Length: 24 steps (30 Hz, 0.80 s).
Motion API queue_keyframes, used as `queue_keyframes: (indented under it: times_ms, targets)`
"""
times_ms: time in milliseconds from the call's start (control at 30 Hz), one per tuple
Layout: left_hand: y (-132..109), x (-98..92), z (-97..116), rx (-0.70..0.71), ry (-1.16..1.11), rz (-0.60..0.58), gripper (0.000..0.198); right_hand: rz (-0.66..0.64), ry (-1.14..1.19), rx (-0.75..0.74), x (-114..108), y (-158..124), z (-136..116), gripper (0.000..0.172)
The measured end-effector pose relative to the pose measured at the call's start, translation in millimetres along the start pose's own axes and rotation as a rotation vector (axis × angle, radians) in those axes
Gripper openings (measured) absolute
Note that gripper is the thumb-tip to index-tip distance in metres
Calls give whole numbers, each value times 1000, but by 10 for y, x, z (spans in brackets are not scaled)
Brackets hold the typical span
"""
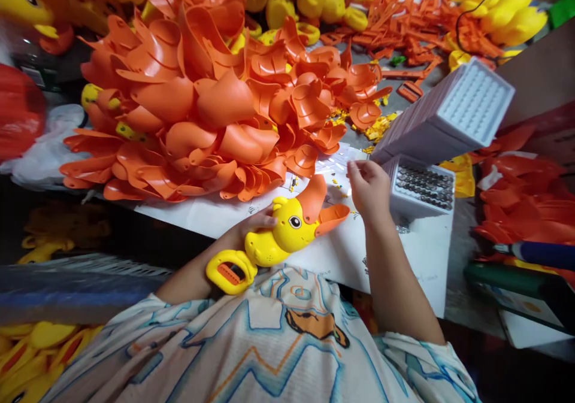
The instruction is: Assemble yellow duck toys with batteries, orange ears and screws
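My left hand [251, 223] grips a yellow duck-shaped toy [278, 238] with an orange open beak, resting it on the white sheet [341, 253] at the table's near edge. The toy's yellow loop handle with an orange trigger [230, 271] points toward my body. My right hand [369, 187] is raised just right of the beak, fingers curled and pinched together beside a white tray of small dark metal parts [422, 187]. What the fingers pinch is too small to make out.
A big heap of orange beak shells [211, 91] fills the table behind the toy. Yellow duck bodies [503, 8] and orange strips [404, 26] lie farther back. A white perforated box [453, 115] leans over the tray. More orange parts [525, 199] sit at right.
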<state>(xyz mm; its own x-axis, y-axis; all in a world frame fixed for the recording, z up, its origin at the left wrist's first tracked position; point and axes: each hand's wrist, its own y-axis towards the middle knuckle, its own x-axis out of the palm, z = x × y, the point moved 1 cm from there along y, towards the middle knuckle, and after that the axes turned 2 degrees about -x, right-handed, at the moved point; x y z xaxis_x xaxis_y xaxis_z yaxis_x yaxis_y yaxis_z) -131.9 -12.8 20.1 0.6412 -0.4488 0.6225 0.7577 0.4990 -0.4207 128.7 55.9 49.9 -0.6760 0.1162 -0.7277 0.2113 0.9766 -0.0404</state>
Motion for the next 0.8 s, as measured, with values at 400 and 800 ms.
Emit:
queue_keyframes:
  times_ms: [400, 800]
  targets:
    - [36, -36, -65, 129, 97, -2, 46, -89, -398, 332, 146, 468, -24, 62]
    - [77, -69, -91, 131, 34, 1, 40, -49, -349, 322, 117, 410, 54, 35]
